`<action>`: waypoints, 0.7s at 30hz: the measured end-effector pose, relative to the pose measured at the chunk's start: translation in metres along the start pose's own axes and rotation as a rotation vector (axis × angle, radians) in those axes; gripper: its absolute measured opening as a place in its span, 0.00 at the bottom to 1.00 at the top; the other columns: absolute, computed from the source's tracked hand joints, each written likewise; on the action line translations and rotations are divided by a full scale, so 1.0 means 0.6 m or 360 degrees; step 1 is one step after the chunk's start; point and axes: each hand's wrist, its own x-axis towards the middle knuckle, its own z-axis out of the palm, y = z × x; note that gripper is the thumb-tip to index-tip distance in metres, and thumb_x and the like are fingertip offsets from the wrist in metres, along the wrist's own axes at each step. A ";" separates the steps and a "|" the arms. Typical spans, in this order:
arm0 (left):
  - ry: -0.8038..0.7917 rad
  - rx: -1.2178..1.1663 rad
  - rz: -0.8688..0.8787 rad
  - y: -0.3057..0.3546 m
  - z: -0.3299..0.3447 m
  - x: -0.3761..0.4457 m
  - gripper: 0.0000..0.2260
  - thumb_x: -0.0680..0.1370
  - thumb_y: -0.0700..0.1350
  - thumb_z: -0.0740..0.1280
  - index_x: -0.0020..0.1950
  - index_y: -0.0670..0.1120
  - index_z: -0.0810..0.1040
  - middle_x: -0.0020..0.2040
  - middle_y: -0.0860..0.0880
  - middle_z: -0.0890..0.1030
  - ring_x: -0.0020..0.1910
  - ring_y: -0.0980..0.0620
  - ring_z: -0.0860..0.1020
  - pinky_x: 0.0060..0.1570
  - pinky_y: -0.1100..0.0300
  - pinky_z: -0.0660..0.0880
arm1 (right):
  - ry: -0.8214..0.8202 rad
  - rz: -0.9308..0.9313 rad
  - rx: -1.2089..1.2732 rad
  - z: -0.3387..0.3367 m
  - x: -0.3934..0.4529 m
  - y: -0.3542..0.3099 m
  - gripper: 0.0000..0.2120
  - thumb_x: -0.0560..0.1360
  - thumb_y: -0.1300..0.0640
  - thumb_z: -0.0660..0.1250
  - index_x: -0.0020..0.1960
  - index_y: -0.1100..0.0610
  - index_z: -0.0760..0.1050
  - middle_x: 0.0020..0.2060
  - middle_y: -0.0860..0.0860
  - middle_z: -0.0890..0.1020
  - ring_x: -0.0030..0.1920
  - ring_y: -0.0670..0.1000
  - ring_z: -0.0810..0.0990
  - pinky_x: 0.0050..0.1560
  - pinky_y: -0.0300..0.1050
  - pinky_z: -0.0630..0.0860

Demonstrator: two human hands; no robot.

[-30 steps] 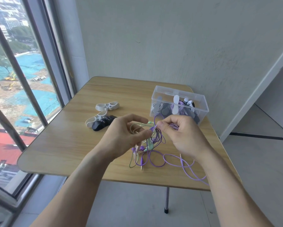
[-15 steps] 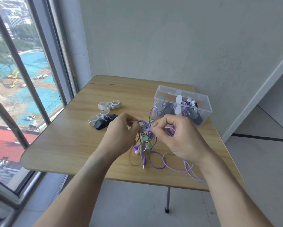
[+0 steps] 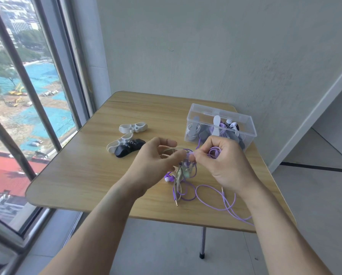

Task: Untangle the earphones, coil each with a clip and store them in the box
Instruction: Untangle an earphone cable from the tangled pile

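A tangle of earphones (image 3: 184,171), purple, pale green and beige, hangs between my hands above the wooden table (image 3: 83,175). My left hand (image 3: 154,161) pinches a beige-green loop at the knot. My right hand (image 3: 221,161) pinches the purple cord beside it, with a purple coil bunched in its fingers. Purple cable loops (image 3: 215,197) and plugs trail onto the table below. A clear plastic box (image 3: 197,110) at the back right holds several coiled earphones with clips. Two white clips (image 3: 133,127) (image 3: 118,142) and a black clip (image 3: 129,149) lie left of my hands.
The table's front edge runs just under my forearms, with a purple cable hanging over it at the right. A large window (image 3: 27,116) fills the left side. A grey wall stands behind the table, and tiled floor (image 3: 314,195) lies to the right.
Both hands have drawn closer together at the knot and lifted it slightly. More purple cord is bunched in my right hand, and the loops on the table have shifted.
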 end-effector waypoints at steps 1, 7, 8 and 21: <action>-0.0045 0.0055 0.0015 0.001 0.000 -0.001 0.13 0.75 0.42 0.75 0.57 0.43 0.78 0.46 0.47 0.86 0.39 0.53 0.83 0.46 0.55 0.81 | 0.0007 -0.0011 0.0016 -0.001 -0.001 -0.001 0.11 0.67 0.52 0.75 0.34 0.57 0.76 0.36 0.58 0.85 0.44 0.64 0.83 0.48 0.59 0.79; -0.0074 0.0447 0.0178 0.003 -0.003 -0.005 0.05 0.77 0.38 0.71 0.49 0.46 0.85 0.37 0.46 0.85 0.34 0.49 0.82 0.41 0.53 0.81 | -0.0052 -0.0004 0.0052 -0.006 0.000 0.004 0.10 0.63 0.54 0.74 0.31 0.56 0.74 0.34 0.57 0.85 0.44 0.65 0.84 0.47 0.58 0.80; -0.0061 0.0484 0.0178 0.003 -0.002 -0.004 0.05 0.77 0.37 0.70 0.47 0.45 0.85 0.35 0.46 0.84 0.33 0.49 0.81 0.41 0.52 0.81 | -0.0069 -0.0001 0.0050 -0.006 0.000 0.005 0.10 0.65 0.60 0.75 0.31 0.58 0.74 0.34 0.56 0.85 0.43 0.63 0.84 0.44 0.54 0.80; -0.0059 -0.0244 -0.0170 0.011 -0.009 0.003 0.03 0.77 0.34 0.67 0.44 0.38 0.78 0.39 0.41 0.82 0.35 0.47 0.77 0.32 0.57 0.71 | -0.0148 0.0211 0.0071 -0.008 0.000 0.008 0.10 0.69 0.66 0.73 0.33 0.63 0.74 0.27 0.57 0.82 0.26 0.54 0.73 0.30 0.45 0.71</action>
